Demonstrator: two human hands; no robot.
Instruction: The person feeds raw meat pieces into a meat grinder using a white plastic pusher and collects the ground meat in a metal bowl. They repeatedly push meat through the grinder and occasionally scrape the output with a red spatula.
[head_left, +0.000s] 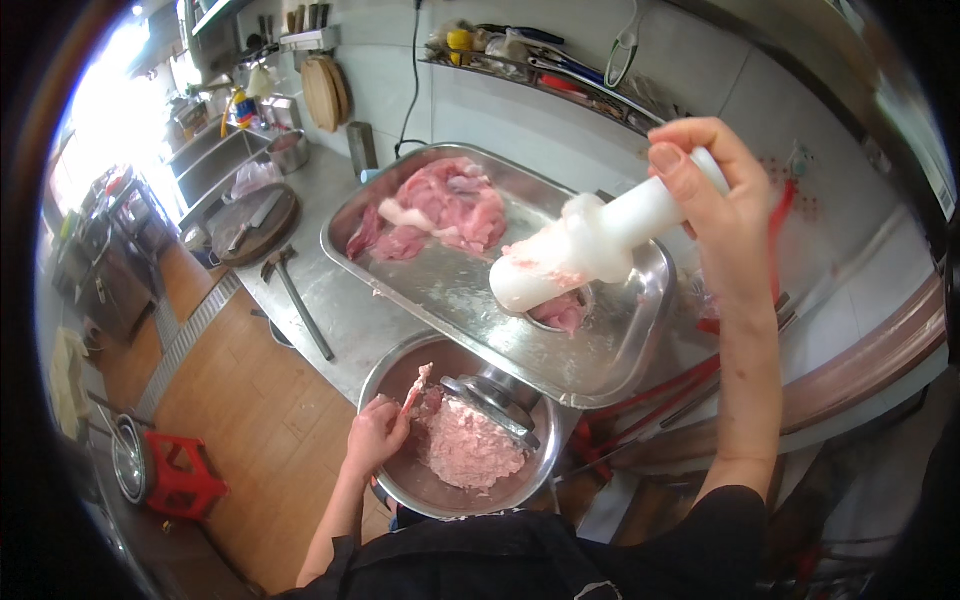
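Observation:
My right hand (709, 176) grips the handle of a white plastic meat pusher (577, 240), tilted above the feed opening of a meat grinder. Raw meat (559, 311) shows in that opening, and bits of meat cling to the pusher. The grinder's metal tray (405, 281) holds larger pieces of raw meat (454, 202) at its far left. Below, the grinder's metal head (491, 409) reaches into a steel bowl (551, 465) of minced meat (472, 450). My left hand (379, 431) is at the bowl's left rim, holding a thin stick-like thing smeared with mince (416, 390).
Left on the steel counter (330, 300) lie a hammer (296, 300) and a round chopping board (255, 225) with a cleaver (255, 217). A sink (217, 169) stands beyond. A wall rack (555, 71) holds tools. A red stool (184, 476) stands on the floor.

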